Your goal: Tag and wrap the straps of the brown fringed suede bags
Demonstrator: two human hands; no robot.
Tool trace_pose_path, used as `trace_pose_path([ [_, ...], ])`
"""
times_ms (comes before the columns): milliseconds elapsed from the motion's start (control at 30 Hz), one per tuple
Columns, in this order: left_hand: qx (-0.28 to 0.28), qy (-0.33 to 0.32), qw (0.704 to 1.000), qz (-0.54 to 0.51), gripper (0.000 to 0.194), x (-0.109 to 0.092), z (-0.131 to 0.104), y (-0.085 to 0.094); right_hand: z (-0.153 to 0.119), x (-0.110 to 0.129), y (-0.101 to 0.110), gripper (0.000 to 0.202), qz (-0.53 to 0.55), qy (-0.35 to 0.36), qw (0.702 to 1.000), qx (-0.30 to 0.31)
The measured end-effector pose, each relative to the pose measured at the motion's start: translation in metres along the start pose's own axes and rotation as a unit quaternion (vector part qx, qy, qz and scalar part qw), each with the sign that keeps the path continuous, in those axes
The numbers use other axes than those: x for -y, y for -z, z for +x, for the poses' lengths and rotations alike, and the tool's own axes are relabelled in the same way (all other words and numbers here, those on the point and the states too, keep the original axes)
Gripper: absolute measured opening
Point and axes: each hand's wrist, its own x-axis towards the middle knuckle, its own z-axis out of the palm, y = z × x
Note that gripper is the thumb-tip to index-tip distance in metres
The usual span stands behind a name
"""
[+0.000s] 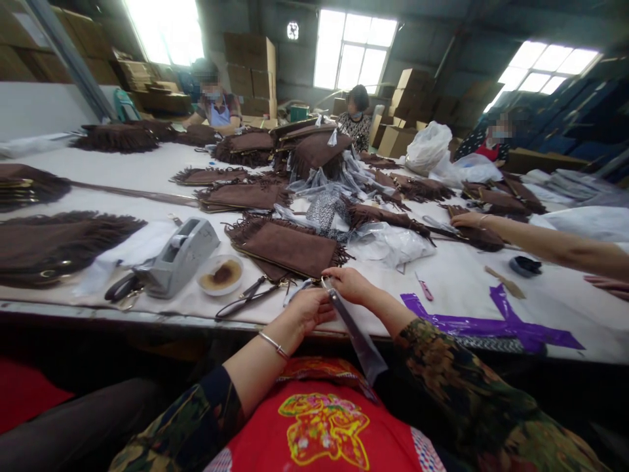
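My right hand (350, 286) pinches the metal clasp end of a dark wrist strap (346, 319) at the table's front edge. The strap looks wrapped in a clear plastic sleeve and hangs toward my lap. Palm partly up, my left hand (312, 309) has its fingers curled in against the strap just below the clasp; some fingertips are hidden. Right behind both hands lies a brown fringed pouch (299, 251) with a gold zipper. Another dark wrist strap (249, 296) lies left of my hands, hanging partly over the edge.
A grey tape dispenser (181, 257) and a shallow dish of brown stuff (220, 275) stand to the left. Purple tape (491, 322), a pink cutter (425, 288) and a co-worker's arm (550, 242) are at right. Piles of brown pouches (319, 154) fill the table's middle.
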Motion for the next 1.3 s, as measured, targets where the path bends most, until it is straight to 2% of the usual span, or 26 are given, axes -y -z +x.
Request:
trace_pose_path([
  [133, -0.011, -0.020, 0.999, 0.030, 0.020, 0.002, 0.001, -0.002, 0.003, 0.002, 0.005, 0.030, -0.058, 0.011, 0.998, 0.011],
  [300, -0.017, -0.029, 0.998, 0.050, 0.022, 0.002, 0.004, -0.008, 0.016, 0.007, 0.010, 0.025, -0.077, -0.020, 0.997, 0.008],
  [500, -0.008, -0.038, 0.999, 0.038, 0.015, 0.009, 0.004, -0.012, 0.025, 0.014, 0.009, 0.026, -0.102, -0.065, 0.992, -0.046],
  [633, -0.013, -0.047, 0.996, 0.081, 0.010, 0.008, -0.007, -0.009, 0.022, 0.010, 0.006, 0.024, -0.105, -0.076, 0.990, -0.062],
  [833, 0.007, -0.058, 0.973, 0.224, 0.011, -0.008, -0.041, 0.011, 0.024, 0.002, 0.004, 0.023, -0.065, -0.075, 0.990, -0.101],
  [1033, 0.026, -0.031, 0.947, 0.320, 0.022, -0.010, -0.079, 0.049, 0.029, -0.012, -0.008, 0.024, 0.106, -0.146, 0.978, -0.104],
  [1167, 0.023, 0.019, 0.943, 0.332, 0.035, -0.004, -0.091, 0.072, 0.031, -0.018, -0.019, 0.023, 0.156, -0.168, 0.966, -0.117],
  [1300, 0.031, 0.050, 0.956, 0.287, 0.045, -0.005, -0.088, 0.072, 0.032, -0.018, -0.025, 0.023, 0.162, -0.179, 0.961, -0.138],
])
